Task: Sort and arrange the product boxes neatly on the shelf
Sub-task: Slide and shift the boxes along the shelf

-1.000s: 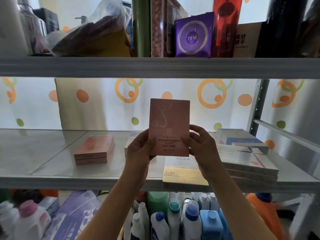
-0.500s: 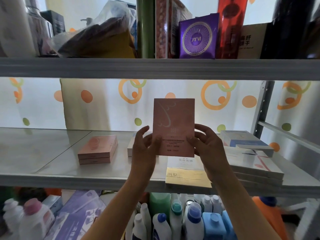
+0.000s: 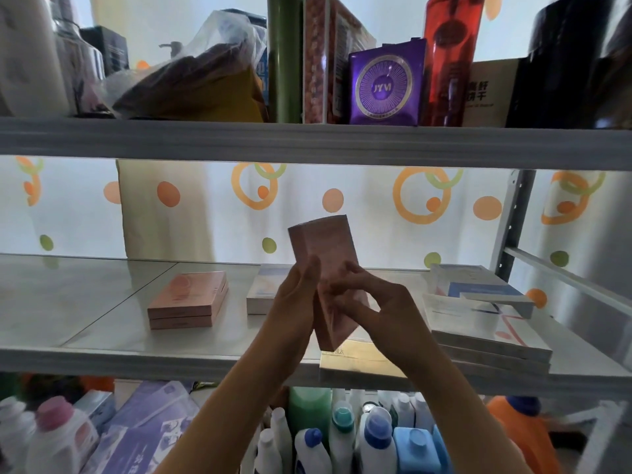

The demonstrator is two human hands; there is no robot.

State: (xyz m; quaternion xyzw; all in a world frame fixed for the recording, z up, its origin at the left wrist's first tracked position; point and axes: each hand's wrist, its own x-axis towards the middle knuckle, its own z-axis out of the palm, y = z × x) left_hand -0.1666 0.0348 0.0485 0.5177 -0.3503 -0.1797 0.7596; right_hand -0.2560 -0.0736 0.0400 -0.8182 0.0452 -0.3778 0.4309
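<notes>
Head view. I hold a pink box (image 3: 325,265) up in front of the middle shelf (image 3: 102,354), clear of the shelf surface, its top tipped to the left and one narrow side turned toward me. My left hand (image 3: 294,309) lies against the box's left side, thumb along its face. My right hand (image 3: 379,313) pinches the lower right part, fingers curled across the front. Both hands grip it.

On the shelf to the left, well apart from my hands: two pink boxes (image 3: 188,301) stacked flat. Just behind my left hand, a pale flat box (image 3: 261,292), partly hidden. Below my right wrist, a gold-edged box (image 3: 359,362) lies at the shelf's front lip. To the right, a stack of white flat boxes (image 3: 489,333), with a blue-and-white box (image 3: 478,285) on top.

Upper shelf: a purple packet (image 3: 384,85), a red bottle (image 3: 449,56) just beside it, a plastic bag (image 3: 191,83) at left.

Below: detergent bottles (image 3: 372,443), caps blue and white.
</notes>
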